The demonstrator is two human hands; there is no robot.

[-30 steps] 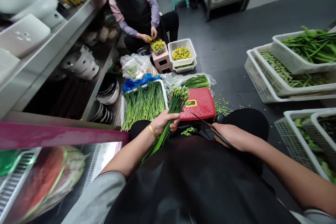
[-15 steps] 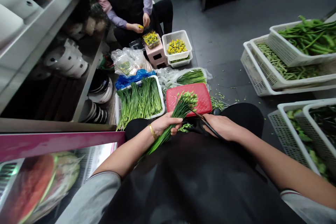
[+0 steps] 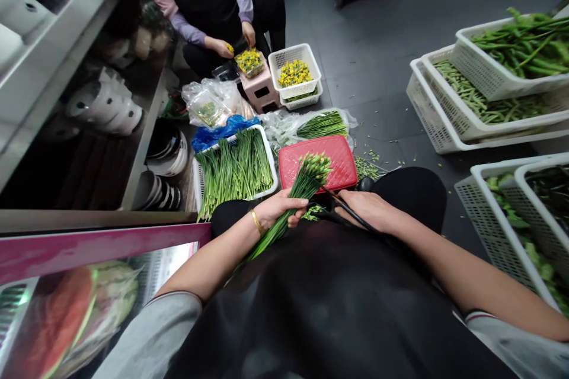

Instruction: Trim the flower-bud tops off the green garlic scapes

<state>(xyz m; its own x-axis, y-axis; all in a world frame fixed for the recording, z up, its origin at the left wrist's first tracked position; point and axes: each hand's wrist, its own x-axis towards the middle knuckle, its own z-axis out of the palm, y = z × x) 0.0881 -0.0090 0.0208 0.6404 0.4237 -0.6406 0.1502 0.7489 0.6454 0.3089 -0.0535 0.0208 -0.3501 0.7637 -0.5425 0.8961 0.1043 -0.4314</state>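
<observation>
My left hand (image 3: 281,211) is wrapped round a bunch of flowering chives (image 3: 303,182), its budded tops pointing away from me and its stems running back over my apron. In my right hand (image 3: 365,208) is a pair of scissors (image 3: 342,200) with dark handles. The blades reach left to just below the flower heads; whether they touch a stem I cannot tell. Beyond the bunch lies a red plastic lid or board (image 3: 318,157). A few loose bud tops (image 3: 313,212) show between my hands, and more cut buds (image 3: 367,164) lie on the floor to the right.
A white basket of long green stems (image 3: 276,180) stands front left, beside a steel shelf (image 3: 137,160). Bagged stems (image 3: 323,124) lie behind the red lid. Vegetable crates (image 3: 440,136) line the right side. Across from me, a seated person's hands (image 3: 219,47) handle yellow flowers.
The view has shifted slightly, so the surroundings sit a little higher. My hands keep nearly the same grip and position. The other person's hands have moved apart.
</observation>
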